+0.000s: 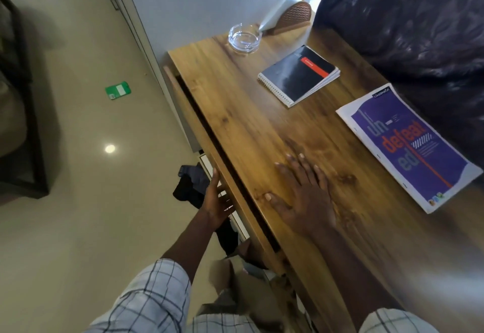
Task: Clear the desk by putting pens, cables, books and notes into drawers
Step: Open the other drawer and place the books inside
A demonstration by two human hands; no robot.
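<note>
The drawer (183,102) along the desk's (235,112) left edge shows only a narrow dark gap, so the step looks like drawing it out. The left hand (217,201), lower centre, is at the drawer front, thumb up. Its fingers reach under the edge, and I cannot tell whether they curl. The right hand (301,196) lies flat on the desktop, fingers spread, a good brace. Pull straight and evenly toward the floor (78,201) at left, minding the dark cloth (188,186) below. The spiral notebook (298,75) and purple book (408,149) lie upper and middle right, well apart from both hands.
</note>
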